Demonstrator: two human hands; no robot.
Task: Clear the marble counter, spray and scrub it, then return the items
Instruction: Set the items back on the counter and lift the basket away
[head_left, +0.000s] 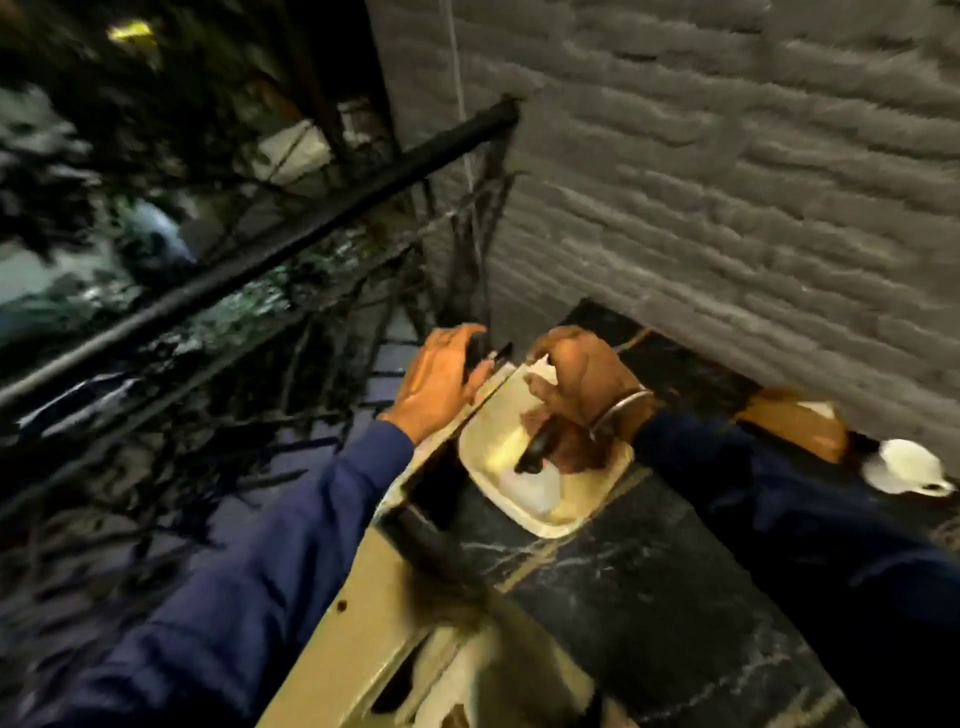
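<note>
A black marble counter (639, 613) with pale veins runs along a grey brick wall. On it lies an open cream takeaway container (545, 467) with brown food scraps, a black utensil and a white packet inside. My left hand (441, 379) grips something small and dark at the container's raised lid edge. My right hand (582, 379), with a metal bangle on the wrist, pinches a white napkin at the container's far rim. The image is blurred.
A second cream container (395, 639) lies open at the counter's near left edge. A brown paper bag (795, 421) and a white cup lid (909, 467) sit at the right by the wall (727, 182). A black metal railing (260, 260) borders the left.
</note>
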